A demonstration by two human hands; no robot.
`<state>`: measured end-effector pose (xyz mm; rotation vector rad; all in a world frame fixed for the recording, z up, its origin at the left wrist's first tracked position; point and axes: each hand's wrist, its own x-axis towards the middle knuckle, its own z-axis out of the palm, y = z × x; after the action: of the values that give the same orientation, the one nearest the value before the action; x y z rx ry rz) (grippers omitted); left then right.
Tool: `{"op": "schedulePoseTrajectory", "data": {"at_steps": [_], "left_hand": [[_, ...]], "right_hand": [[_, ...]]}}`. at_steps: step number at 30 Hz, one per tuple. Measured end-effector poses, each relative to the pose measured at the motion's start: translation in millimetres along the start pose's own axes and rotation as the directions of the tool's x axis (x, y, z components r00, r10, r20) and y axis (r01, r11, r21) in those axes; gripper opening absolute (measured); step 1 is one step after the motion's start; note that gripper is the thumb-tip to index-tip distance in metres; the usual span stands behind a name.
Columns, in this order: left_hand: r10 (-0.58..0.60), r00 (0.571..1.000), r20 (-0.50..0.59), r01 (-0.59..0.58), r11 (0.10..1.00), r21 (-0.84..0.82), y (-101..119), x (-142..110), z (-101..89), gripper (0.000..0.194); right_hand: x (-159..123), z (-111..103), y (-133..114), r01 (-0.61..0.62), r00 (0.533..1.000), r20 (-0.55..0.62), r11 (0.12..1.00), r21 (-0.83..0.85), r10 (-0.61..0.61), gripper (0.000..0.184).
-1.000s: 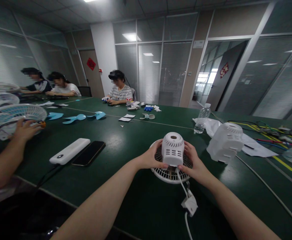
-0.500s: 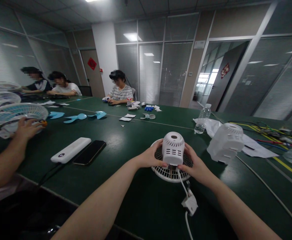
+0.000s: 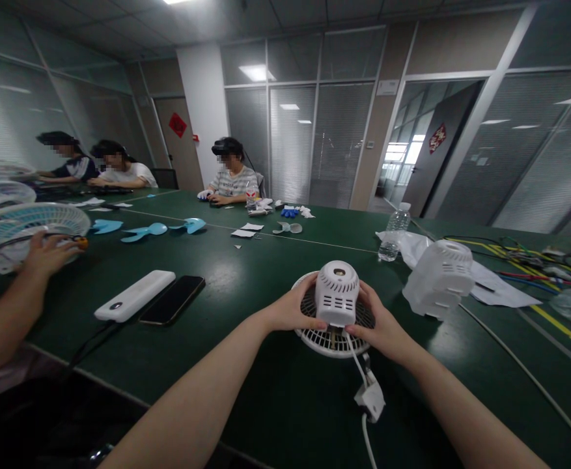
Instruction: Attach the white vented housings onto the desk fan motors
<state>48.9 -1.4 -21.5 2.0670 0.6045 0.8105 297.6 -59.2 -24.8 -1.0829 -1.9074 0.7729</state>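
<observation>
A white vented fan motor cover (image 3: pixel 338 296) sits over the middle of a round white fan grille (image 3: pixel 321 342) on the table. My left hand (image 3: pixel 292 306) grips the cover's left side, thumb at its lower front edge. From the right, my right hand (image 3: pixel 376 319) holds the same cover, its thumb also at the lower front. The far fingers of both hands are partly hidden behind it. A white cord leads from under the cover to a white switch box (image 3: pixel 370 396) lying nearer to me.
A white power bank (image 3: pixel 136 295) and a phone (image 3: pixel 172 299) lie left. Rightward are a translucent-white fan housing (image 3: pixel 439 280), a water bottle (image 3: pixel 396 231) and cables (image 3: pixel 524 254). A co-worker's hand (image 3: pixel 45 254) touches another fan grille (image 3: pixel 31 221); blue fan blades (image 3: pixel 146 232) lie beyond.
The cover has tilted slightly, so its top hole now shows more, while both hands stay on it. The view has shifted a little.
</observation>
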Motion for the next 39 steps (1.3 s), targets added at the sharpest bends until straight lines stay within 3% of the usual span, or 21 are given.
{"op": "schedulePoseTrajectory", "data": {"at_steps": [10, 23, 27, 31, 34, 39], "left_hand": [[-0.054, 0.995, -0.082, 0.068, 0.983, 0.17, -5.4, 3.0, 0.7, 0.107], [-0.063, 0.991, -0.119, 0.099, 0.94, 0.327, 2.3, 2.1, -2.4, 0.105], [-0.071, 0.99, -0.123, 0.112, 0.926, 0.361, 2.9, 1.9, -2.6, 0.106], [-0.076, 0.985, -0.156, 0.135, 0.899, 0.417, 1.1, 1.0, -4.2, 0.107], [-0.075, 0.98, -0.184, 0.149, 0.888, 0.435, -1.2, 0.4, -4.4, 0.106], [-0.078, 0.981, -0.176, 0.142, 0.912, 0.384, -7.6, 1.9, -2.4, 0.107]], "right_hand": [[1.5, -3.2, 2.6, -0.032, 0.999, -0.01, 0.989, -0.146, 0.031, 0.09], [1.6, 1.2, 18.8, 0.081, 0.995, 0.085, 0.959, -0.271, -0.061, 0.096], [2.0, 11.2, 20.3, 0.061, 0.997, -0.018, 0.918, -0.393, -0.074, 0.099], [1.8, 24.4, 19.6, -0.014, 0.994, -0.104, 0.873, -0.488, -0.042, 0.088], [3.2, 27.4, 18.4, -0.007, 0.994, -0.099, 0.899, -0.438, -0.041, 0.084], [7.2, 22.0, 20.6, 0.016, 0.996, -0.081, 0.976, -0.219, -0.035, 0.08]]}}
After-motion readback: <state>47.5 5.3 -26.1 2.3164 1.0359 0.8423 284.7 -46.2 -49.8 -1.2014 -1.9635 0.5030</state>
